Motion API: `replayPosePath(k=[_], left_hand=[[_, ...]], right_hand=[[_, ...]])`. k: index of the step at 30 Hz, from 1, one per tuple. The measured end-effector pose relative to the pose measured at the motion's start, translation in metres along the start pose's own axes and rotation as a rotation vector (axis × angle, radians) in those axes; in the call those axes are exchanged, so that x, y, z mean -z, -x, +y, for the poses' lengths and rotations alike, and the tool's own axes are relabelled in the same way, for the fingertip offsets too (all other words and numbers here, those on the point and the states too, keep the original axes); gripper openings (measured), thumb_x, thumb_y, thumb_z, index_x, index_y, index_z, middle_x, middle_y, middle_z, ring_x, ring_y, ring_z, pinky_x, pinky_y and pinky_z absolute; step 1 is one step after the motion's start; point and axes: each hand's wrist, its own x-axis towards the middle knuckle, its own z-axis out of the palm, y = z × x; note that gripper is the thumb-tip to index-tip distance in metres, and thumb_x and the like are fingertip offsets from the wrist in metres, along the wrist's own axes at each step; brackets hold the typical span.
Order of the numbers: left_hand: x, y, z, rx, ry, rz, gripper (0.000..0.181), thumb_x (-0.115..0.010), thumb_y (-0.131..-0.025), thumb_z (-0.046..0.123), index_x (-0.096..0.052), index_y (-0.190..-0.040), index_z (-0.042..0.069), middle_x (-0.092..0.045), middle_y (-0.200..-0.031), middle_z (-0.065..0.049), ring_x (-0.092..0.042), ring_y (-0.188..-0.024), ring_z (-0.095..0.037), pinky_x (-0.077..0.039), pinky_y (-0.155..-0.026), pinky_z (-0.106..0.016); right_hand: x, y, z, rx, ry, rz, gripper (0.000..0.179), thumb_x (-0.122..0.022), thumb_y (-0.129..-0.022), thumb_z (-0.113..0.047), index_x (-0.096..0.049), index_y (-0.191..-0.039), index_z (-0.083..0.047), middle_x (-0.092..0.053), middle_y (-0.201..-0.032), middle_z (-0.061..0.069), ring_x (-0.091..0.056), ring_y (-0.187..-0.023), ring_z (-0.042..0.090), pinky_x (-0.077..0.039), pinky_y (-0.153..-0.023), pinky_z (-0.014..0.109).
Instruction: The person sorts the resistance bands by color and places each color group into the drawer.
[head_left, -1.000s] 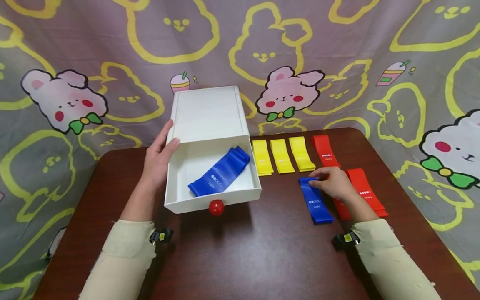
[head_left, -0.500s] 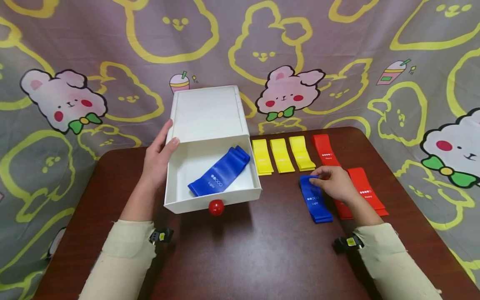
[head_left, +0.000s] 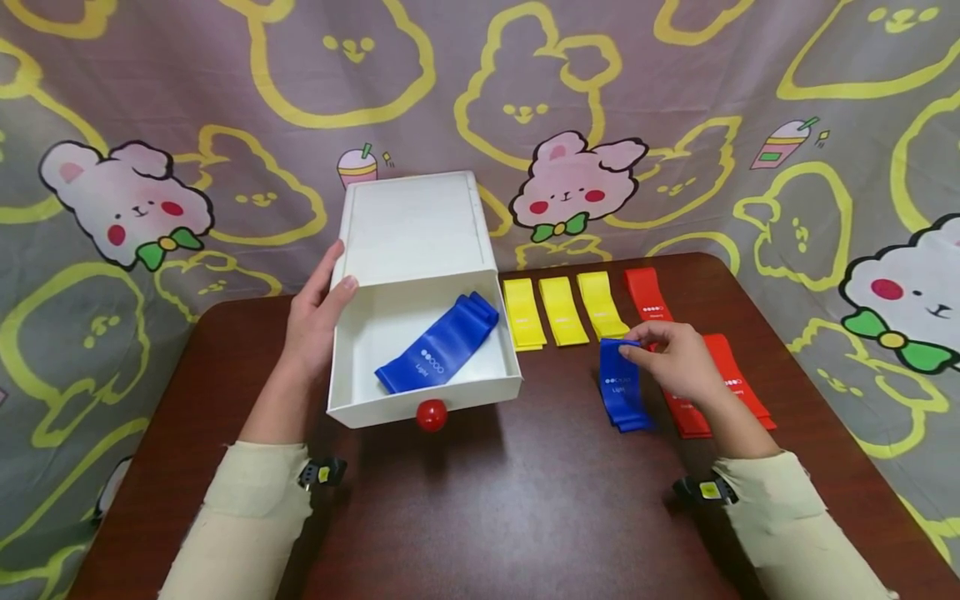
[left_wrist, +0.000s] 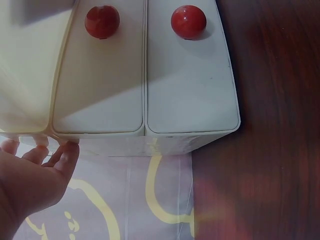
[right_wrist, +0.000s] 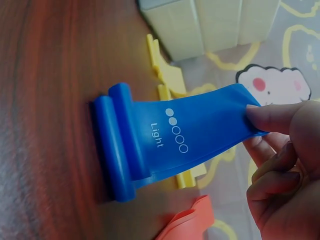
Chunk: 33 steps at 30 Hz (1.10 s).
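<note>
My right hand (head_left: 671,358) pinches a blue resistance band (right_wrist: 175,130) marked "Light" by its far end, between thumb and fingers. That end is raised, and the band hangs down with its folded near end low at the tabletop. My left hand (head_left: 311,321) rests against the left side of a white drawer cabinet (head_left: 416,233), the thumb at its upper front edge. Its fingers (left_wrist: 65,160) touch the side wall in the left wrist view. The cabinet's top drawer (head_left: 360,408) is pulled out, and another blue resistance band (head_left: 438,346) lies slantwise inside.
Several yellow bands (head_left: 564,312) lie in a row right of the cabinet. Red bands (head_left: 731,379) lie farther right, partly behind my right hand. A red knob (head_left: 431,415) sticks out from the open drawer's front. Two lower drawers are closed. A patterned cloth (head_left: 420,75) hangs behind the table.
My right hand has lifted the far end of the blue band, pulling the band up and slightly away from me. The left hand, cabinet and drawer have stayed in place.
</note>
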Motion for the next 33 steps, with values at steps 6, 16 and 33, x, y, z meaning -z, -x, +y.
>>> replayPosePath(k=[6, 16, 33], left_hand=[[0.000, -0.001, 0.000, -0.003, -0.006, -0.006, 0.058, -0.054, -0.102, 0.038, -0.032, -0.156, 0.039, -0.035, -0.158, -0.001, -0.052, -0.117, -0.030, -0.053, -0.080, -0.026], [-0.002, -0.003, 0.002, -0.007, -0.004, 0.001, 0.058, -0.055, -0.102, 0.038, -0.034, -0.156, 0.039, -0.035, -0.158, 0.001, -0.051, -0.118, -0.028, -0.052, -0.083, -0.027], [0.000, -0.002, 0.000, 0.017, -0.027, 0.003, 0.059, -0.054, -0.102, 0.040, -0.031, -0.156, 0.041, -0.032, -0.159, 0.002, -0.050, -0.120, -0.030, -0.052, -0.083, -0.029]], right_hand=[[0.004, 0.001, -0.013, 0.021, -0.029, 0.039, 0.017, -0.075, -0.092, -0.021, -0.073, -0.101, -0.007, -0.070, -0.089, 0.007, -0.054, -0.076, 0.027, -0.048, -0.056, 0.033], [0.009, 0.000, -0.037, 0.037, -0.082, 0.144, 0.021, -0.073, -0.093, -0.027, -0.074, -0.103, -0.009, -0.070, -0.086, 0.005, -0.050, -0.062, 0.028, -0.041, -0.048, 0.031], [0.017, -0.010, -0.091, 0.118, -0.349, 0.299, 0.023, -0.074, -0.092, -0.021, -0.073, -0.106, -0.002, -0.071, -0.094, 0.003, -0.062, -0.061, 0.021, -0.053, -0.058, 0.025]])
